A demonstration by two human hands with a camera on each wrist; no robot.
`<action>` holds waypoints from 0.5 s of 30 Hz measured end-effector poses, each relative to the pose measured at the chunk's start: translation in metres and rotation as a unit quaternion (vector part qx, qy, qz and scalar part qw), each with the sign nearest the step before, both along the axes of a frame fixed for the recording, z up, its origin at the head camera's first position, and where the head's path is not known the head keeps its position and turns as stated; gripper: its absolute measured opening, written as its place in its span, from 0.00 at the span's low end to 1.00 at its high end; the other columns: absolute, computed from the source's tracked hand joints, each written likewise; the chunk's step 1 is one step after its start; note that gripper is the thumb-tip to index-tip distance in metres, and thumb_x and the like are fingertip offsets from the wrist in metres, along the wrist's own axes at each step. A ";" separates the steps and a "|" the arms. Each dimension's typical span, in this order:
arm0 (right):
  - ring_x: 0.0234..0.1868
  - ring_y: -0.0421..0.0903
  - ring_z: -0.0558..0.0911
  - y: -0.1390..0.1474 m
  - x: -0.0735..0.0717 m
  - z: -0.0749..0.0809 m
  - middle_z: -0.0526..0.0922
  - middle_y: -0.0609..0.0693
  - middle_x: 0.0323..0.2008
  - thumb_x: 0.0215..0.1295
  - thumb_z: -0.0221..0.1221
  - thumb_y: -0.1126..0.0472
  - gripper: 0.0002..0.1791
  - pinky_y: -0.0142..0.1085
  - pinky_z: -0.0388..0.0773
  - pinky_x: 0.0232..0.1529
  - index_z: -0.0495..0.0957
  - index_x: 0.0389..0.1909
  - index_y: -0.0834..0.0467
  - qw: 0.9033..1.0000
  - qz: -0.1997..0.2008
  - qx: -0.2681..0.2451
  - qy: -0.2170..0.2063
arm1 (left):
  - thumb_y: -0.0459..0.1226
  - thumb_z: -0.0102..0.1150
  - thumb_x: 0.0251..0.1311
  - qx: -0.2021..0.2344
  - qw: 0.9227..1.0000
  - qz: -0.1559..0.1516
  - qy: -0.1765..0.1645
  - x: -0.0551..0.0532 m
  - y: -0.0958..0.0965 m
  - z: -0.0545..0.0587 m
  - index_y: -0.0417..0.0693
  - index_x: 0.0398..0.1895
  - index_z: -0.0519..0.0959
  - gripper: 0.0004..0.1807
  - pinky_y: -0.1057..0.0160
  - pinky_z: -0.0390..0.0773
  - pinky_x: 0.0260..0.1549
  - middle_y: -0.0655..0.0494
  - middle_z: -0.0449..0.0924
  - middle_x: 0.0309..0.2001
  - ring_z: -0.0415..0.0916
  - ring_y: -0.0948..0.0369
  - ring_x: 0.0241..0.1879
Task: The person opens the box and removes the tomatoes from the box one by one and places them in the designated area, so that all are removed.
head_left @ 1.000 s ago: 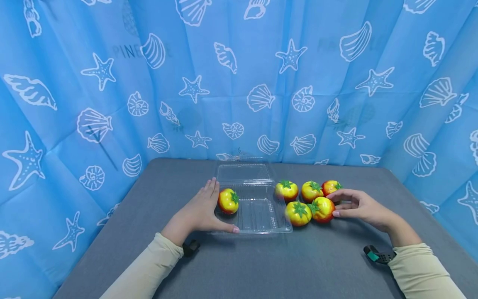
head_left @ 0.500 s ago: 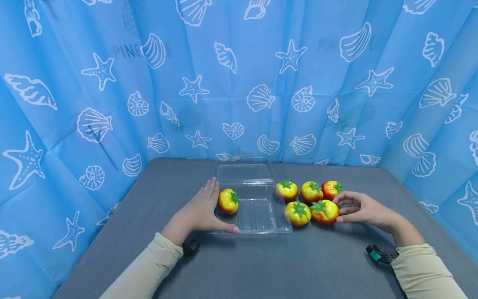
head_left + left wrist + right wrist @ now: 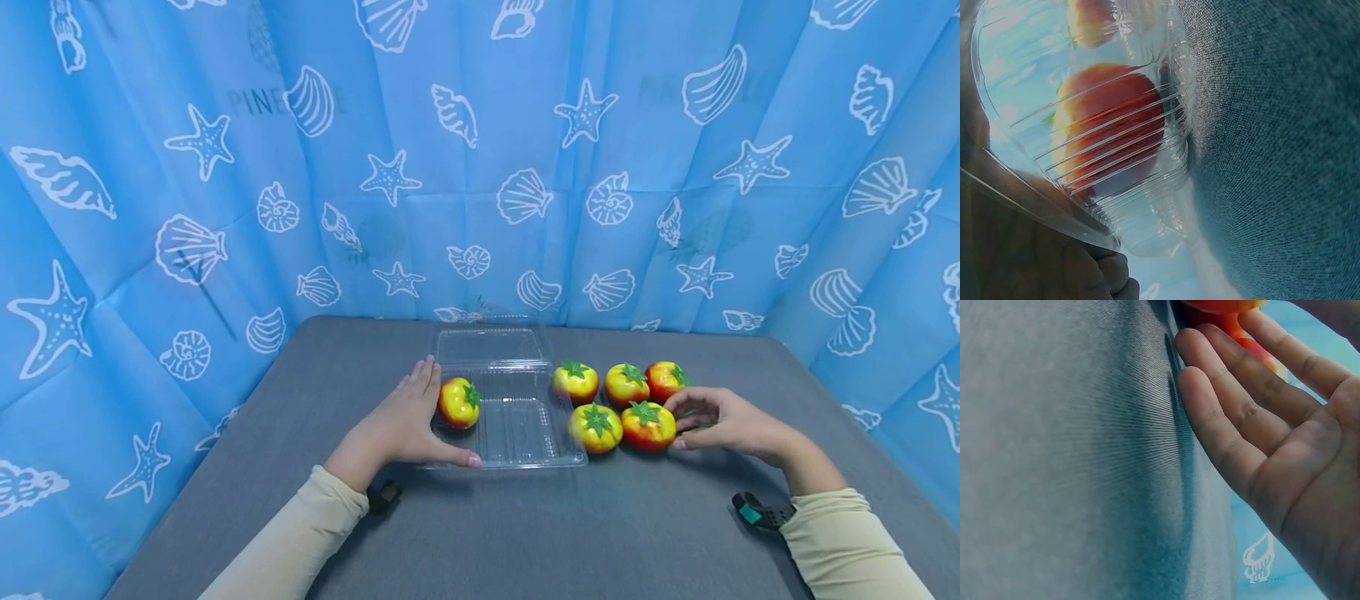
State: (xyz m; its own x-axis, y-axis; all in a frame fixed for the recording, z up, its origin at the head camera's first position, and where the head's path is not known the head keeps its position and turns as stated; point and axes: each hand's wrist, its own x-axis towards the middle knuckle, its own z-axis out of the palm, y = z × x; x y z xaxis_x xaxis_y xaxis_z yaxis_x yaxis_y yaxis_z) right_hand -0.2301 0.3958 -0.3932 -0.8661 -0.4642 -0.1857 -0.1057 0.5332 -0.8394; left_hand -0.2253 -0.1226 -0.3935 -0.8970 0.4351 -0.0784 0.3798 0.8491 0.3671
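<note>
A clear plastic clamshell box [image 3: 517, 429] lies with its lid [image 3: 491, 346] folded back. One yellow-red tomato [image 3: 459, 403] with a green leafy top sits at its left end, seen through the ribbed wall in the left wrist view. My left hand [image 3: 401, 421] rests along the box's left edge, thumb and fingers spread. On the right, my right hand [image 3: 731, 425] touches the right side of the nearest tomato [image 3: 648, 427]. In the right wrist view, its fingers [image 3: 1222, 419] are nearly straight, the tomato [image 3: 1219, 305] at the top edge. The thumb's contact is partly hidden.
Beside that tomato stands another front tomato [image 3: 596, 429], against the box's right side. Behind are three more: left tomato [image 3: 575, 383], middle tomato [image 3: 627, 385] and right tomato [image 3: 666, 381]. A grey cloth covers the table [image 3: 585, 533]; a blue shell-print curtain [image 3: 480, 167] hangs behind.
The front right tomato has turned more upright under my right hand, which shifted slightly right, then back left. The neighbouring front tomato has moved slightly left. My left hand stays put.
</note>
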 end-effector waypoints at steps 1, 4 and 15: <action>0.55 0.40 0.86 0.000 0.000 0.000 0.80 0.65 0.62 0.68 0.70 0.62 0.27 0.35 0.87 0.52 0.73 0.63 0.66 1.000 -0.001 -0.001 0.002 | 0.82 0.66 0.39 0.001 1.000 0.000 0.000 0.000 0.000 0.000 0.43 0.87 0.39 0.83 0.44 0.44 0.85 0.42 0.30 0.88 0.30 0.46 0.88; 0.55 0.40 0.87 0.001 0.000 0.001 0.80 0.65 0.62 0.69 0.70 0.63 0.26 0.36 0.87 0.51 0.74 0.63 0.66 1.000 0.000 -0.001 0.007 | 0.82 0.66 0.39 0.002 1.000 0.000 -0.002 -0.001 0.000 0.000 0.43 0.88 0.38 0.83 0.44 0.43 0.85 0.43 0.30 0.88 0.30 0.47 0.88; 0.55 0.38 0.87 0.005 0.003 0.008 0.79 0.68 0.64 0.70 0.68 0.64 0.26 0.33 0.86 0.52 0.74 0.65 0.67 0.999 0.003 -0.002 0.052 | 0.82 0.66 0.40 0.005 1.000 -0.002 -0.002 -0.001 0.000 0.000 0.42 0.87 0.39 0.84 0.44 0.43 0.85 0.42 0.30 0.88 0.31 0.46 0.88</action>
